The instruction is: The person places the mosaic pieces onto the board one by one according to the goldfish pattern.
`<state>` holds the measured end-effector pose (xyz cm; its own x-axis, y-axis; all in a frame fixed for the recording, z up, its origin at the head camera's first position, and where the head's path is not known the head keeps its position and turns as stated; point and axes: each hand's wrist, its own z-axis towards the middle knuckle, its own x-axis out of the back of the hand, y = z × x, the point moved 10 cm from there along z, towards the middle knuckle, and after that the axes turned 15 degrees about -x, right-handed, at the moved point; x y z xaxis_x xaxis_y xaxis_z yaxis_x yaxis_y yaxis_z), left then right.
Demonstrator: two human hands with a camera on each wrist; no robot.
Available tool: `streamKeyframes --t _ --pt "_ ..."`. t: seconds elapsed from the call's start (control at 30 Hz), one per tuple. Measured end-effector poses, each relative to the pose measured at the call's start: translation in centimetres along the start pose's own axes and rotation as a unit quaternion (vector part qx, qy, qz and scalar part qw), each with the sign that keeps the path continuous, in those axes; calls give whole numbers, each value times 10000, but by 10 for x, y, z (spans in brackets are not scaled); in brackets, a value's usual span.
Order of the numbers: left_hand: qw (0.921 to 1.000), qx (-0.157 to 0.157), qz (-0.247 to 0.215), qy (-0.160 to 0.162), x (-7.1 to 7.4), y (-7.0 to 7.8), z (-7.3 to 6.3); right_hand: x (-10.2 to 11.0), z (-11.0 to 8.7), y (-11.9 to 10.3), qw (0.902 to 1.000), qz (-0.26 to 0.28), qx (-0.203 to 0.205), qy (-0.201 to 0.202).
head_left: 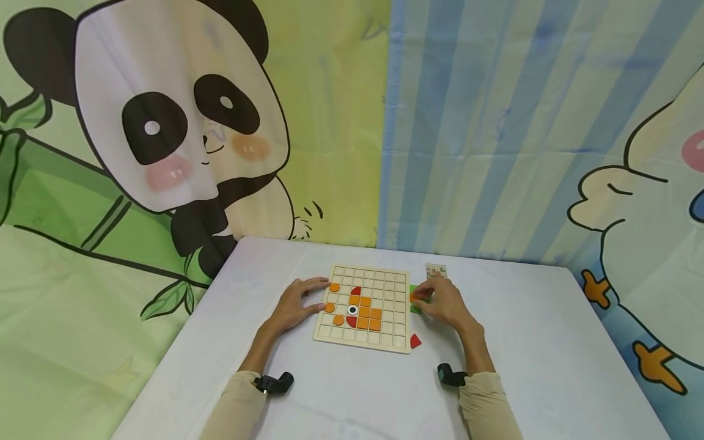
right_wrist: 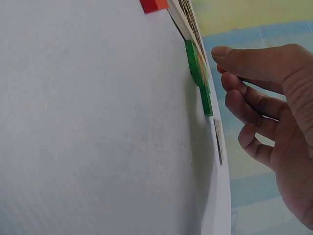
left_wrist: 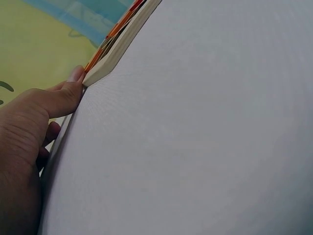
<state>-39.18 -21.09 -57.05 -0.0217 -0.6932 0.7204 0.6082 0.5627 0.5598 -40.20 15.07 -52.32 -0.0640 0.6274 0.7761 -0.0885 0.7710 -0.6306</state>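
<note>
A square wooden grid board [head_left: 396, 305] lies on the table, bearing orange squares [head_left: 375, 319], orange discs [head_left: 338, 319], red quarter-round pieces [head_left: 356, 291] and a white disc with a dark centre [head_left: 352, 310]. My left hand [head_left: 294, 302] rests its thumb and forefinger, spread apart, against the board's left edge. Just off the right edge, my right hand [head_left: 442, 299] pinches a small orange piece [right_wrist: 221, 70], mostly hidden by the fingertips. Beneath those fingers lie green pieces [right_wrist: 193, 63], partly covered in the head view.
A red piece [head_left: 415, 341] lies by the board's lower right corner. Behind the right hand is a small patterned card [head_left: 436, 269]. The white table [head_left: 352, 391] ends at a printed cloth backdrop [head_left: 473, 134].
</note>
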Motion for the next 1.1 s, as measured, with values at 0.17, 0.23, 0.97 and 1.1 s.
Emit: streamKeyframes --t 0.17,0.23,0.97,1.1 --pt "10000 -62 55 31 0 1 1 3 2 5 9999 -12 -62 84" --pt "9999 -90 85 34 0 2 1 4 2 6 9999 -46 -34 107" --pt "9998 -136 121 58 -1 2 1 1 11 5 9994 -344 72 10" --pt "9999 -80 112 16 -1 1 1 0 11 8 9992 -392 -66 -96"
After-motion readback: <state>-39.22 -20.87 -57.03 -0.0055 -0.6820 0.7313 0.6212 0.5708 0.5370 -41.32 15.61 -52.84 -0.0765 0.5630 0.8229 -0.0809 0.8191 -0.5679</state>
